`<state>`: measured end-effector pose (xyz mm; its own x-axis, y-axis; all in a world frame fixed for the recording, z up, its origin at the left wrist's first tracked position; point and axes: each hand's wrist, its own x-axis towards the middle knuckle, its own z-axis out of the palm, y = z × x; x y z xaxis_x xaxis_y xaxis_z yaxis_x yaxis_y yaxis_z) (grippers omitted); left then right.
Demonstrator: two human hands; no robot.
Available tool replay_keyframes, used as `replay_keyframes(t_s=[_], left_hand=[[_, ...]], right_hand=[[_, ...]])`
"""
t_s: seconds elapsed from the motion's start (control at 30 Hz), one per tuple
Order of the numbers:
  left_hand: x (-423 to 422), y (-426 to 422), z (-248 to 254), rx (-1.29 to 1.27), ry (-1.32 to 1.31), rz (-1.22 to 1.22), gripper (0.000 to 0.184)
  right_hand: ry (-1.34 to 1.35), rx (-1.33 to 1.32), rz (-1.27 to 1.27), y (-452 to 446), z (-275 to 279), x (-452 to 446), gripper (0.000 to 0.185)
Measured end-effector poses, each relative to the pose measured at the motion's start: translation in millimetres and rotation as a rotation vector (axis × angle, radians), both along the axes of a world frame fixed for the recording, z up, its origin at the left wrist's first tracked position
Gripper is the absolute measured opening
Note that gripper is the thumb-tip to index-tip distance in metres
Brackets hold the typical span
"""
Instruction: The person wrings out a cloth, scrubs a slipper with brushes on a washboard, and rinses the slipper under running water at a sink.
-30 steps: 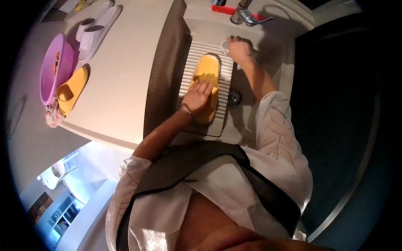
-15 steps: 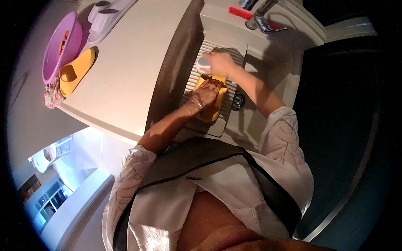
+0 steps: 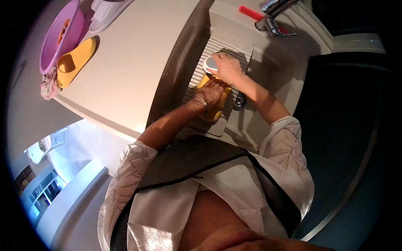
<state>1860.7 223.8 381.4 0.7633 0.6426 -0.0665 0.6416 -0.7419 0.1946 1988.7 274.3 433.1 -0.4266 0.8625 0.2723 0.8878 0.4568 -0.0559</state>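
A yellow slipper (image 3: 217, 113) lies on the ribbed washboard (image 3: 208, 49) in the sink. My left hand (image 3: 210, 93) grips it around the strap, fingers partly hidden in the slipper's opening. My right hand (image 3: 229, 69) is closed on a scrubbing brush with a rounded white and grey back (image 3: 210, 64), held at the far end of the slipper. Its bristles are hidden beneath, so I cannot tell how firmly they touch. A matching yellow slipper (image 3: 77, 60) rests on the counter at the left.
A purple basin (image 3: 47, 50) stands at the counter's far left with a crumpled patterned cloth (image 3: 49, 85) beside it. Pale slippers (image 3: 104, 16) lie near the back. The faucet (image 3: 272, 26) and a red brush (image 3: 250, 12) are behind the sink; the drain (image 3: 239, 101) is right of the washboard.
My right hand has shifted slightly with the brush, which now shows more of its round back. My left hand stays on the slipper. The whole view has tilted a little.
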Motion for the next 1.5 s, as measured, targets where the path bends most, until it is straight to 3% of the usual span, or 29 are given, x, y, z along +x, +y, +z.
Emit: replay_keyframes(t_s=[0.17, 0.23, 0.33, 0.43, 0.5, 0.57, 0.67, 0.7, 0.77, 0.8, 0.83, 0.9, 0.97, 1.0, 1.03, 1.1, 1.17, 1.2, 1.23, 1.3, 1.37, 1.4, 1.43, 1.5], left_hand=[[-1.7, -5.4, 12.3, -0.005, -0.069, 0.012, 0.081], [-1.9, -1.8, 6.2, -0.013, -0.090, 0.002, 0.082], [-0.8, -2.3, -3.0, 0.012, -0.096, -0.009, 0.082], [-1.3, 0.1, 5.5, 0.006, -0.107, -0.006, 0.082], [-1.6, 1.6, 6.0, -0.034, -0.133, -0.001, 0.081], [-0.6, 2.0, -1.0, -0.003, -0.178, 0.002, 0.074], [-0.3, 10.0, -16.1, 0.000, -0.142, -0.032, 0.077], [-0.3, 12.5, -23.0, 0.063, -0.150, -0.027, 0.078], [-0.8, 22.1, -11.9, 0.066, -0.150, -0.033, 0.080], [-2.9, 19.4, 3.3, 0.027, -0.148, -0.029, 0.076], [-4.5, 17.1, 11.9, -0.012, -0.145, -0.026, 0.072], [-5.3, 22.0, -10.1, 0.061, -0.199, -0.030, 0.065], [-4.6, 32.5, -21.6, 0.169, -0.168, -0.106, 0.078], [-2.3, 23.2, -1.7, 0.016, -0.125, -0.031, 0.075], [-0.4, 38.5, -25.0, 0.159, -0.309, -0.102, 0.037], [-4.6, 26.0, 1.9, 0.023, -0.285, -0.141, 0.047], [-7.1, 23.1, 25.1, -0.177, -0.223, -0.107, 0.060], [-7.6, 24.0, 39.5, -0.113, -0.232, -0.147, 0.055], [-6.5, 34.6, 42.3, -0.313, -0.218, -0.099, 0.046], [0.3, 44.7, 55.5, -0.274, -0.023, -0.069, 0.040], [8.6, 30.7, 77.3, -0.134, -0.087, -0.028, 0.037], [16.7, 22.3, 98.5, -0.093, 0.004, 0.058, 0.032], [18.3, 19.5, 102.3, -0.180, -0.261, 0.189, 0.035], [18.8, 12.9, 111.3, -0.095, -0.541, 0.328, 0.035]], right_hand=[[-0.185, 0.035, 0.046, 30.4, 4.2, 14.7, 0.047], [-0.229, 0.055, -0.051, 45.4, 16.1, 13.0, 0.047], [-0.227, -0.008, -0.030, 19.5, 17.9, -2.9, 0.046], [-0.166, 0.010, -0.031, 13.6, -8.6, 2.5, 0.046], [-0.179, 0.009, -0.194, 42.0, 4.3, 23.4, 0.047], [-0.130, 0.071, -0.192, 48.0, 9.9, 24.6, 0.049], [-0.124, 0.033, -0.008, -1.9, -6.0, -7.3, 0.050], [0.017, 0.096, -0.042, 3.6, -29.7, 10.9, 0.049], [0.152, 0.023, -0.277, 16.0, -18.7, 61.7, 0.048], [0.034, 0.113, -0.350, 36.0, -26.5, 88.4, 0.049], [-0.058, -0.031, -0.368, 26.2, 4.5, 98.6, 0.050], [0.057, 0.051, -0.381, 20.6, -24.0, 98.3, 0.044], [0.152, -0.045, -0.209, -4.7, -14.3, 54.5, 0.046], [0.132, -0.019, -0.196, -5.1, -13.1, 51.0, 0.049], [0.111, 0.008, -0.183, -3.6, -11.0, 51.6, 0.051], [0.056, -0.069, -0.451, 13.3, -3.9, 79.2, 0.051], [0.123, 0.048, -0.513, 13.0, -1.1, 103.3, 0.053], [0.129, 0.058, -0.517, 9.1, -2.8, 105.0, 0.053], [0.285, 0.073, -0.577, 2.3, -1.6, 105.0, 0.054], [0.448, 0.083, -0.646, -11.8, -4.4, 110.3, 0.056], [0.636, -0.013, -0.697, -19.9, -11.7, 123.5, 0.057], [0.761, -0.002, -0.655, -23.2, -13.3, 133.2, 0.058], [0.818, 0.034, -0.705, -21.9, -13.0, 141.7, 0.059], [0.833, 0.096, -0.726, -21.0, -10.8, 160.3, 0.060]])
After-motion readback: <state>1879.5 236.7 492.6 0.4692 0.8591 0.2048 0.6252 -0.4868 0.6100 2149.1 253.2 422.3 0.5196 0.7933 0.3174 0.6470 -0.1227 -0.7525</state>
